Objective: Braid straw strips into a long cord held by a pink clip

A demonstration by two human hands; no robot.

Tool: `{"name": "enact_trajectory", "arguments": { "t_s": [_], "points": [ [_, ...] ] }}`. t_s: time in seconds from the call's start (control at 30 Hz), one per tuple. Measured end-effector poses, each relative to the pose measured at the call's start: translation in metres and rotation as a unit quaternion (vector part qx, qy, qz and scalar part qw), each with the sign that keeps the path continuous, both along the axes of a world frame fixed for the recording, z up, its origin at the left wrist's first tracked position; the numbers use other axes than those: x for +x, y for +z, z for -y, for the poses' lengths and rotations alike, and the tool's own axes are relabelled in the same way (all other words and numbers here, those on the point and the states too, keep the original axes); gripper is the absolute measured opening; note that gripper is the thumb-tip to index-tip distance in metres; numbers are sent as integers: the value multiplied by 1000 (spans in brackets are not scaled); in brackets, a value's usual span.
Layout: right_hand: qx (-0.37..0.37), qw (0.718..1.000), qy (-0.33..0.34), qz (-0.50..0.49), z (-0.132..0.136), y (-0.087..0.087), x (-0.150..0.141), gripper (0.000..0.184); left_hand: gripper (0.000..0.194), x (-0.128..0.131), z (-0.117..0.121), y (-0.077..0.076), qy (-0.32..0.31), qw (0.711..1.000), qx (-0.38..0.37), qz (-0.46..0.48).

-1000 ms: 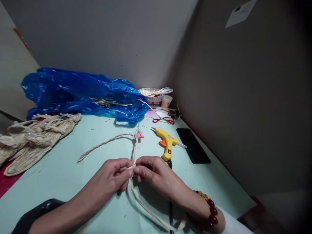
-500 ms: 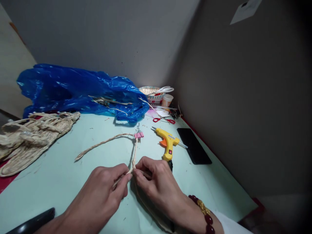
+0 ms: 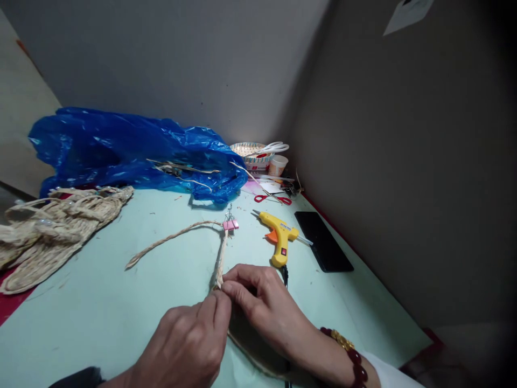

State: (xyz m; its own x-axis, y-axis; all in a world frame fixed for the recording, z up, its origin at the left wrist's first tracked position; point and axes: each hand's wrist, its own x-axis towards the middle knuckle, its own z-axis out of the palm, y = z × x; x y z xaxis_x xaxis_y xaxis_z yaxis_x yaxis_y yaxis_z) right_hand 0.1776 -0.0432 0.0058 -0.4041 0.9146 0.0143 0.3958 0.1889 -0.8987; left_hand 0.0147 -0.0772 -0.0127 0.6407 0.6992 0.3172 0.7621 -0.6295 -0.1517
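A pale straw braid (image 3: 222, 258) runs from a pink binder clip (image 3: 230, 224) down to my two hands. My right hand (image 3: 262, 302) pinches the braid's near end between thumb and forefinger. Close against it, my left hand (image 3: 189, 337) is closed with its knuckles up, at the same end of the braid; the strands inside its fingers are mostly hidden. A twisted straw cord (image 3: 173, 235) curves left from the clip. Partly under my right hand lies a flat, sole-shaped piece with a pale edge (image 3: 252, 358).
A yellow glue gun (image 3: 281, 237) lies beyond my right hand, beside a black phone (image 3: 323, 241). Red-handled scissors (image 3: 273, 200), a paper cup (image 3: 278, 165) and a basket (image 3: 250, 150) stand behind. Woven straw slippers (image 3: 60, 226) and a blue plastic bag (image 3: 133, 151) occupy the left.
My left hand has turned over and come in against my right hand, so its knuckles now face up. The right hand keeps its pinch, nearly in place.
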Motion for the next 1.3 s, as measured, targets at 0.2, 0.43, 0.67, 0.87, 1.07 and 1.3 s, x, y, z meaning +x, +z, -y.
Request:
{"name": "enact_trajectory", "arguments": {
  "t_s": [0.2,0.43,0.67,0.87,1.07,1.3],
  "points": [
    [-152,974,-4,-165,-5,-14,-5,12,34,7,9,-4,-22,998,61,-27],
    [-184,953,5,-243,-6,-4,-2,13,28,-12,-21,22,82,916,-226,320],
    [-139,965,41,-218,-4,0,1,19,25,-4,-39,17,41,566,-635,524],
    [-1,1000,24,-10,3,0,9,16,27,-9,-33,4,79,565,-644,509],
    [68,990,26,119,8,4,9,20,23,-10,-29,17,127,651,-591,458],
    [106,981,13,160,7,11,9,22,32,-10,-32,16,160,749,-523,373]
  ]
}}
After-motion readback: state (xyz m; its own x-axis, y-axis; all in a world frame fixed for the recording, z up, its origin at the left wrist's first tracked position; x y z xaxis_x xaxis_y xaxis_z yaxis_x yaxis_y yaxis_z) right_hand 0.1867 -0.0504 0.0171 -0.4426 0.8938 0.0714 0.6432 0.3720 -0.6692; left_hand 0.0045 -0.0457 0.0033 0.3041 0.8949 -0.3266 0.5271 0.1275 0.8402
